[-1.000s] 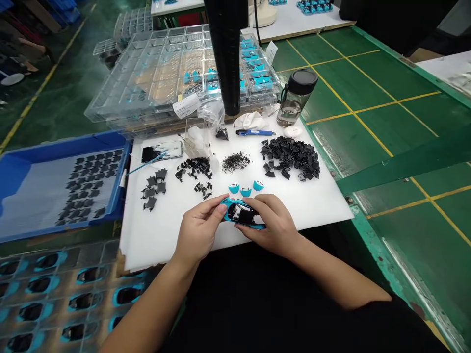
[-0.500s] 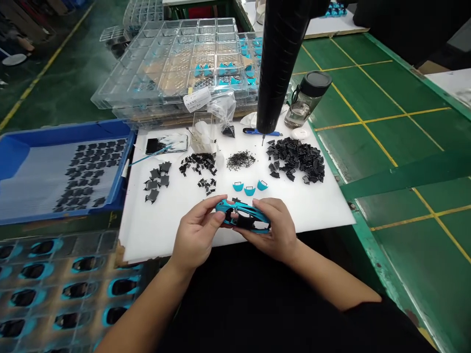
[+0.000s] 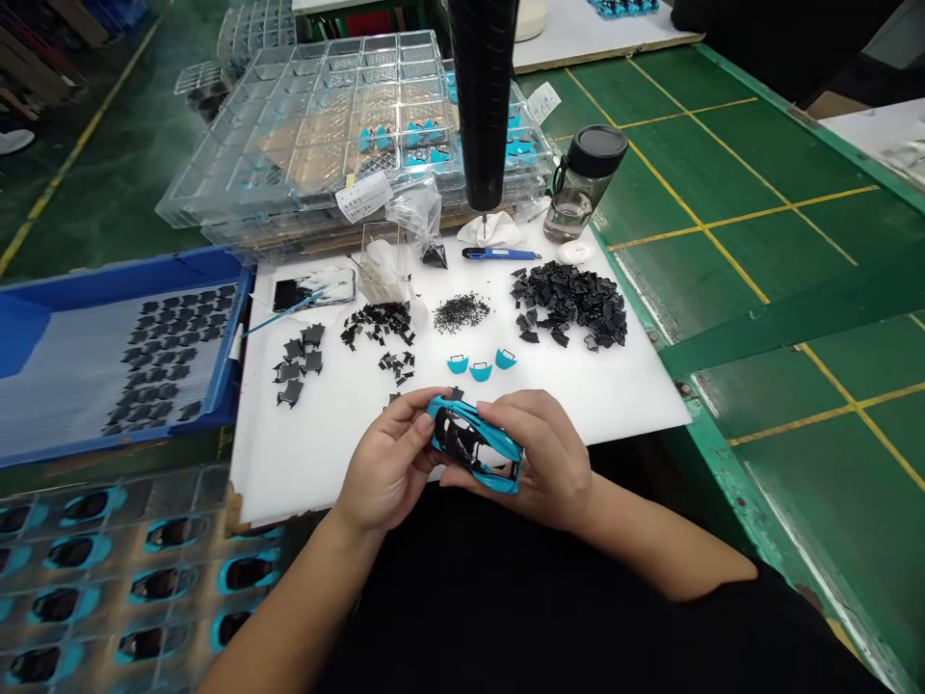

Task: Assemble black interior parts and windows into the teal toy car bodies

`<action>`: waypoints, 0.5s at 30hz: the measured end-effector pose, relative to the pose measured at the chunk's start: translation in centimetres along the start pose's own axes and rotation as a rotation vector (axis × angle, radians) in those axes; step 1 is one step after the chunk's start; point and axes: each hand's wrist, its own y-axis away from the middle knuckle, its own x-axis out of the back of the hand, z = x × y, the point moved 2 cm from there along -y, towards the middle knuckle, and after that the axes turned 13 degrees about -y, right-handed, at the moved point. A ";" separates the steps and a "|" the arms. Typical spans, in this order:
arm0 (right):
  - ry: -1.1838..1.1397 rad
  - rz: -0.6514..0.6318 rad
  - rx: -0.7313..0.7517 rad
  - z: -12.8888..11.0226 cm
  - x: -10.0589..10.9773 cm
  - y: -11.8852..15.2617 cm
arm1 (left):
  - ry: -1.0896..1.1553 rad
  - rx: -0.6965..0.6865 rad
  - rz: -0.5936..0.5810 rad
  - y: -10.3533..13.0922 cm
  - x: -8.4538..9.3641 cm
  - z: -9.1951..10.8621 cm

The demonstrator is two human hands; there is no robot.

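A blue toy car body (image 3: 477, 445) with a black inside is held between both hands above the front of the white work board (image 3: 614, 405). My left hand (image 3: 390, 458) pinches its left end with thumb and fingers. My right hand (image 3: 541, 453) wraps round its right end, thumb along the upper edge. Just beyond the hands lie three small blue parts (image 3: 481, 371). Small black pieces (image 3: 397, 366) are scattered to their left, and behind them sits a pile of tiny screws (image 3: 461, 312). A large heap of black parts (image 3: 570, 304) is on the right.
An electric screwdriver (image 3: 484, 116) hangs over the board's back. Behind stand stacked clear trays (image 3: 289, 145), a blue cutter knife (image 3: 501, 254) and a water bottle (image 3: 585, 183). At left are a blue bin (image 3: 43, 289) and a tray of car bodies (image 3: 130, 501).
The car body has been tilted and turned, so its open middle faces me more and its right end sits lower. Both hands keep hold. The whole view has shifted slightly.
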 end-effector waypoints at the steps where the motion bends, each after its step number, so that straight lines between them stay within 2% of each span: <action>1: 0.001 -0.005 0.003 -0.1 0.0 -0.1 | 0.010 0.017 0.000 0.0 -0.1 0.0; 15: 0.039 -0.043 -0.004 -0.6 0.6 -0.3 | 0.082 0.118 -0.038 -0.4 -1.1 -0.4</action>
